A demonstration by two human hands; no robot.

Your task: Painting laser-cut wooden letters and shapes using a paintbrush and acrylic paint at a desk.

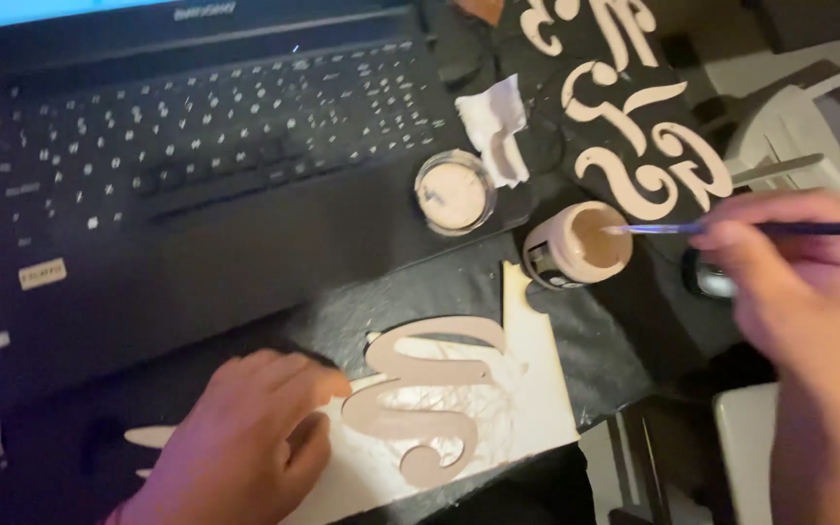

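From the head view, a flat curly wooden cutout, coated in matte beige paint, lies on a pale sheet of board over the dark cloth-covered surface, with the left hand resting loosely curled on the board, fingertips pressing the cutout's left edge. The right hand pinches a thin dark-handled brush, its tip dipped in the open round jar of beige paint. Near it sit the jar's paint-smeared lid, a crumpled white tissue, unpainted scrolled wooden shapes and a black laptop.
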